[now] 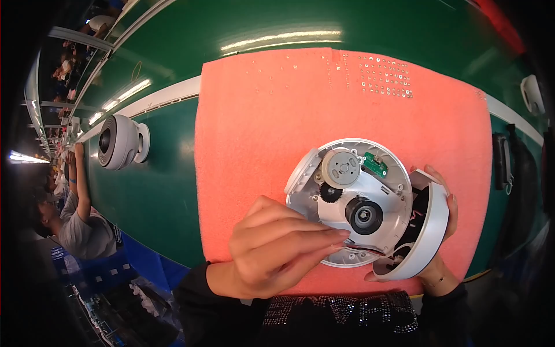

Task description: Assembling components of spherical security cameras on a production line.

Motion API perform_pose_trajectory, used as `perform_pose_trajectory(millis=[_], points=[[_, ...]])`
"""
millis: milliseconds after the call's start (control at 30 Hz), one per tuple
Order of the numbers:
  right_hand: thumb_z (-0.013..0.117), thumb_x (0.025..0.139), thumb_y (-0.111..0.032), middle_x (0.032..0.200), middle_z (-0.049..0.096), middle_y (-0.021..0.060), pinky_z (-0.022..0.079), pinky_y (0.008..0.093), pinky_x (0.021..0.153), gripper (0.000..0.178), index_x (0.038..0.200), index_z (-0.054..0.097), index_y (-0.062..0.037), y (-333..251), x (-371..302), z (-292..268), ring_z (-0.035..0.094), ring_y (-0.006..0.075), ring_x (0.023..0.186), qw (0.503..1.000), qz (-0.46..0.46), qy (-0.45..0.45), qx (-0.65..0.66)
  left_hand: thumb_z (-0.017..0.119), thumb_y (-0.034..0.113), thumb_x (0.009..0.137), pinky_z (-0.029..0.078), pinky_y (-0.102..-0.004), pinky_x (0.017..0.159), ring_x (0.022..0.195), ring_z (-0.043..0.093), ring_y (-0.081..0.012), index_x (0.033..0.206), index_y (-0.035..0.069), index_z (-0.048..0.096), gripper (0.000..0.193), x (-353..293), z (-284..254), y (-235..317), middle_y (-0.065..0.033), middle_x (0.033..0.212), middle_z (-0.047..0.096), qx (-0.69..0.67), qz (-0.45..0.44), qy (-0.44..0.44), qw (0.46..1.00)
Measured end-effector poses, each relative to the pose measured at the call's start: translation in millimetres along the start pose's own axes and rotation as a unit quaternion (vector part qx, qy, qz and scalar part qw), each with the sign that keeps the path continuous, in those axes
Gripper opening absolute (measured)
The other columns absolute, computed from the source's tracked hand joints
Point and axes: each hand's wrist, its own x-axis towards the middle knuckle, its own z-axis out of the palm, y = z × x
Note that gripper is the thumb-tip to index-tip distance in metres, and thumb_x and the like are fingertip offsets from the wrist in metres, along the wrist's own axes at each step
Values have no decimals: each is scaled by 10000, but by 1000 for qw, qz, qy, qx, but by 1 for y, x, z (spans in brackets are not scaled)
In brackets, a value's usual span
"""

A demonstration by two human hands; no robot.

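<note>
An opened round white camera housing (393, 168) lies on the pink mat. Inside it I see a round grey motor (341, 168), a black gear (330, 193), a small green circuit board (376, 165) and a black lens (365, 214). My left hand (283, 243) reaches over the housing's lower left edge, fingertips pinched at thin dark and reddish wires (367, 250). My right hand (442, 231) grips a curved white cover (430, 234) from its outer side, tilted up against the housing's right. Its dark inside faces the housing, and the wires run into it.
Rows of small screws (384, 75) lie at the far side of the pink foam mat (248, 133). An assembled white camera (121, 141) stands on the green table at left. Dark tools or pouches (503, 162) lie at right. Another person (87, 225) sits at far left.
</note>
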Motion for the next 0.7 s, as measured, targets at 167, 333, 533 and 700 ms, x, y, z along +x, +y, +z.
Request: perform_pose_trajectory(millis=[167,333,533,700], points=[[823,429,-557,1338,195,247,341,506,988,1310,1353,-17,-162,4,-7,4,321,373,1211,999,10,30,34,742,-26,564,344,-254,560,580,533,-137,723,76,665,204,-2,4,-5,-23,695,637,-19,32,10,999],[828,421,-538,1347,208,196,348,468,997,1299,1359,19,-145,10,-13,2,322,333,1221,998,25,29,55,738,-34,562,338,-255,568,570,520,-132,711,91,661,210,-3,6,-8,-6,676,629,-18,25,12,999],[820,382,-580,1349,207,196,327,462,1004,1348,1361,4,-142,1,-19,1,309,337,1227,978,181,13,98,777,54,586,341,-259,575,568,517,-129,729,91,662,187,-4,6,-6,-1,668,625,-31,9,1,999],[797,396,-623,1342,185,255,309,509,992,1359,1358,-36,-148,6,-8,-3,297,389,1220,1000,16,-11,-4,790,130,590,341,-257,584,603,519,-129,768,88,672,217,-4,4,-6,-7,697,631,-22,21,-5,1000]])
